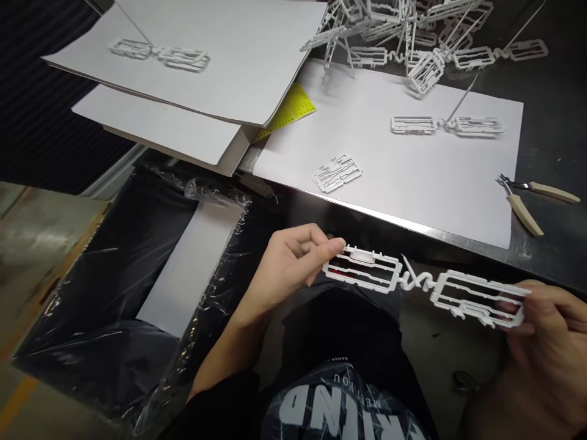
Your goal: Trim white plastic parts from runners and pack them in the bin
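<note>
Between my hands, in front of the table edge, is a white plastic moulding [367, 272] made of two slotted rectangular frames joined by a curved runner with a thin spike. My left hand [296, 263] pinches the outer end of its left frame between thumb and fingers. At the other end, my right hand [548, 324] grips the outer edge of the right frame. Two similar joined frames [413, 125] lie on a white sheet [440, 177] on the table. Closer to the front edge, a few detached frames [338, 174] lie overlapping.
A heap of white mouldings [389, 30] fills the back of the table. Cream-handled nippers [527, 201] lie at the right, jaws apart. At the left, a stack of white board [183, 91] carries one moulding, near a yellow sheet [293, 110]. Below stands a black plastic bag [92, 293].
</note>
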Demonstrator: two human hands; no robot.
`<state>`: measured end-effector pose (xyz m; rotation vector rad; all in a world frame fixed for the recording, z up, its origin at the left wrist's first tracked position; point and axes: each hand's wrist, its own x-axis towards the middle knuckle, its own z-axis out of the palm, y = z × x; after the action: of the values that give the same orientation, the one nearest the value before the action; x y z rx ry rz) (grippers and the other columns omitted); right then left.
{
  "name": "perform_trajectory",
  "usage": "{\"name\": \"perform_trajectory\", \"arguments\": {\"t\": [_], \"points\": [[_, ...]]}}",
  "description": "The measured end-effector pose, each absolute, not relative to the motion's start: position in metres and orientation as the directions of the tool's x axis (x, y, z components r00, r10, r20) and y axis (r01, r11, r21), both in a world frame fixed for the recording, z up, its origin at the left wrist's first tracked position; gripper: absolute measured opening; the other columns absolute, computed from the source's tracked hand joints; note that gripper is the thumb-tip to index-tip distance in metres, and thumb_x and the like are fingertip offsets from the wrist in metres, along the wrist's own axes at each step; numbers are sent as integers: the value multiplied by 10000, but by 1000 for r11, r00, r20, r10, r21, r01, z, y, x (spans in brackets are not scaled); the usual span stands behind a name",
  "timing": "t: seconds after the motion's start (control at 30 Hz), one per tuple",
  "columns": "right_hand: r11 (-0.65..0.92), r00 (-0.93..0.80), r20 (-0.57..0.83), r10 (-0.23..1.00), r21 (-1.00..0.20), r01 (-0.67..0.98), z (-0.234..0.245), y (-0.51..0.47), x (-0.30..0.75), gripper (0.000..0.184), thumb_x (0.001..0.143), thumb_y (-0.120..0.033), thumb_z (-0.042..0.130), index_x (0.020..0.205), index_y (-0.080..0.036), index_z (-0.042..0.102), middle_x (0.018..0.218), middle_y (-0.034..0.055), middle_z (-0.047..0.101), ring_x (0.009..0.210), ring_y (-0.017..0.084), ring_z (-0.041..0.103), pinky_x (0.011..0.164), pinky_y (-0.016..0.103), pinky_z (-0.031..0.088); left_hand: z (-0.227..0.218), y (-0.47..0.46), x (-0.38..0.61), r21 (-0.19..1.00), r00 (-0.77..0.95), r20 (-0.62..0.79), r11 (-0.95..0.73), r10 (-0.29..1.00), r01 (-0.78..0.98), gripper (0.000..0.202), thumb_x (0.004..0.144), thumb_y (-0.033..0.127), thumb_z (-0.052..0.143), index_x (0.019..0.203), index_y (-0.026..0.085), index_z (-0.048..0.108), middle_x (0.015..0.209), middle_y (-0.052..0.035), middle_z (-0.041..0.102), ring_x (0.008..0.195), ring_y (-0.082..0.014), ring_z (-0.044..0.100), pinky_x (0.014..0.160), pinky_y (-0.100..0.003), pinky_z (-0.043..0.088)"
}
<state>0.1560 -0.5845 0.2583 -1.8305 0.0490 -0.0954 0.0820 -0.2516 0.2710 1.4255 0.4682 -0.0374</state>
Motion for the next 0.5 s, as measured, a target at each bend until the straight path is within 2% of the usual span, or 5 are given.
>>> {"name": "perform_trajectory", "arguments": {"t": [0.07,0.13,0.3,0.4,0.5], "points": [[-192,988,-129,-83,-971,-143,264,-580,157,291,767,-497,934,731,-245,794,610,24,597,444,149,490,372,275,394,268,-250,84,928,909,-351,211,222,307,432,983,422,785,690,166,598,440,84,440,439,-27,357,534,-157,352],[-162,971,-235,-44,-957,-239,267,-578,159,354,755,-546,930,718,-228,779,561,9,565,384,119,448,347,249,406,266,-249,85,915,910,-364,260,198,310,475,1014,457,737,678,174,555,444,78,429,449,-38,353,537,-166,347],[-133,955,-291,48,-950,-283,270,-572,159,417,810,-571,893,692,-209,723,537,-9,541,368,93,457,347,193,411,266,-248,86,885,897,-410,308,164,349,526,1031,475,698,656,185,468,437,68,404,444,-52,325,505,-174,309],[-86,945,-317,79,-947,-310,271,-568,158,448,837,-585,880,688,-207,692,521,-27,527,359,82,443,347,174,399,268,-248,87,880,877,-443,280,188,384,521,1028,475,697,658,187,469,444,62,412,432,-52,331,473,-167,300],[-56,935,-342,98,-940,-338,272,-566,158,478,858,-591,869,682,-200,656,540,-29,559,352,67,432,338,156,382,267,-249,87,888,869,-446,228,211,400,487,1003,487,726,687,185,511,507,53,483,419,-46,380,426,-158,299]]}}
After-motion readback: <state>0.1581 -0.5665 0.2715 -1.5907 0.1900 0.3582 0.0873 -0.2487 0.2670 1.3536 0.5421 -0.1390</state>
